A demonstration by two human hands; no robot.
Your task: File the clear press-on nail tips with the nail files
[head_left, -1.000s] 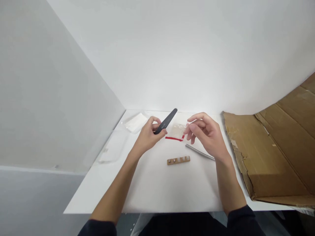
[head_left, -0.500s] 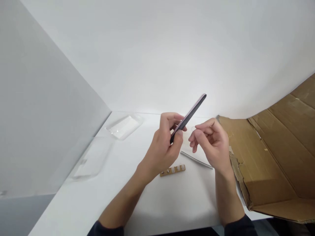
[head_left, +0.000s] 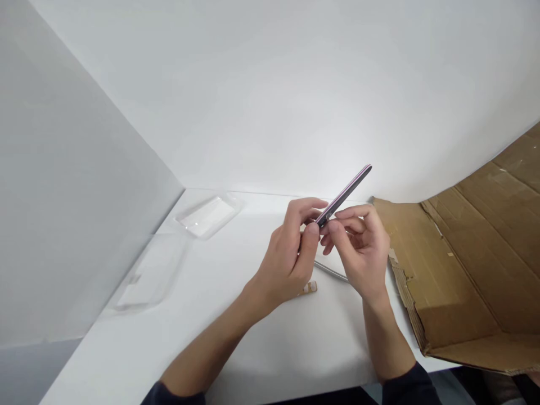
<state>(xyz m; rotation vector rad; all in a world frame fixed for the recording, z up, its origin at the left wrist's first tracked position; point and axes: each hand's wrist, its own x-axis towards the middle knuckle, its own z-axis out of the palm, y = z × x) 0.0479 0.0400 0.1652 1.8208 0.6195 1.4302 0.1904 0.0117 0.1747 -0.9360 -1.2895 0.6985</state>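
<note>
My left hand (head_left: 291, 256) is closed around the lower part of a slim, phone-like slab (head_left: 348, 190), dark with a pinkish edge. It is seen nearly edge-on and tilts up to the right, above the table. My right hand (head_left: 360, 242) pinches a small, clear piece (head_left: 329, 216) between thumb and forefinger, against the dark side of the slab. Its exact kind is too small to tell. Below the hands lie a thin grey strip (head_left: 331, 271) and a small tan block with pale segments (head_left: 311, 287), partly hidden by my left hand.
Two clear plastic packages lie at the left of the white table (head_left: 270, 360): one farther back (head_left: 208, 216), one nearer (head_left: 147, 275) by the side wall. An opened cardboard box (head_left: 455, 281) stands at the right. A white wall (head_left: 270, 101) rises behind.
The slab has moved right with my left hand, which now covers more of the tan block. My right fingertips have brought the small clear piece from beside the slab up against it.
</note>
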